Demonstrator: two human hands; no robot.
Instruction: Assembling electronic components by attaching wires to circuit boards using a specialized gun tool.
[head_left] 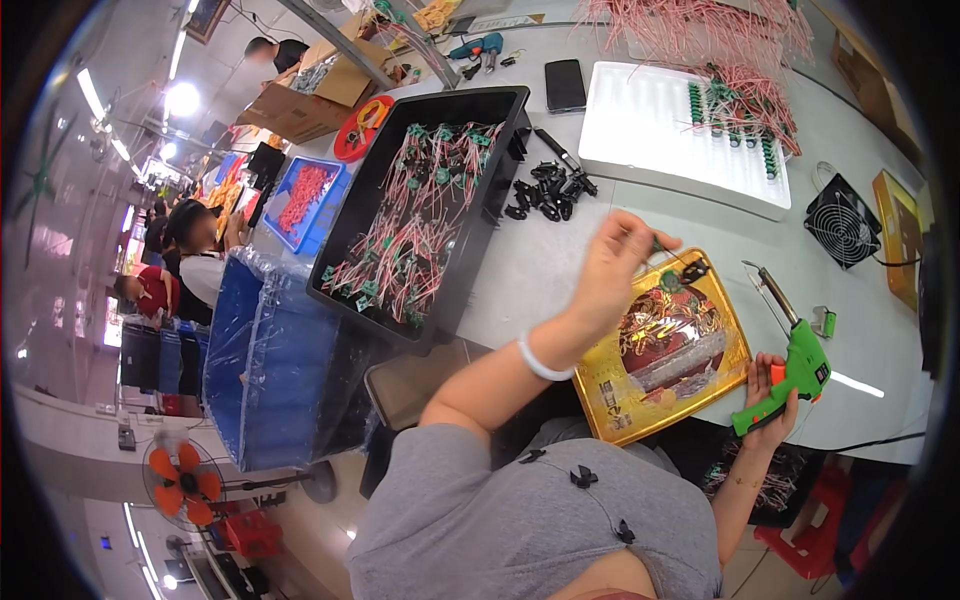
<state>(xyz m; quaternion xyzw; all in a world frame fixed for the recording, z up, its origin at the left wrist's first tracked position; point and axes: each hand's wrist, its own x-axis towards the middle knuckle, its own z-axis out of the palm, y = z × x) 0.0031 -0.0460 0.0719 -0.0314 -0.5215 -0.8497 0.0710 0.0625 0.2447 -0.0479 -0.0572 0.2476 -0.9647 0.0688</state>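
My left hand (622, 250), with a white band at the wrist, hovers over the near edge of the bench with its fingers pinched together. A thin dark wire runs from the fingertips toward a small black part (692, 270) and a green coil (670, 281), above a gold tin tray (610, 412). The tray holds many small brass-coloured pieces and a clear plastic bag (680, 362). Closed around the handle of a green soldering gun (800, 368), my right hand (772, 400) is just right of the tray. The gun's metal tip points up and away.
A black bin (335, 280) of wired green coils stands to the left, beside loose black parts (550, 190). Farther back are a white foam tray (640, 130) with coils, a phone (565, 86) and a small fan (843, 222). A blue plastic-lined crate (270, 360) stands left.
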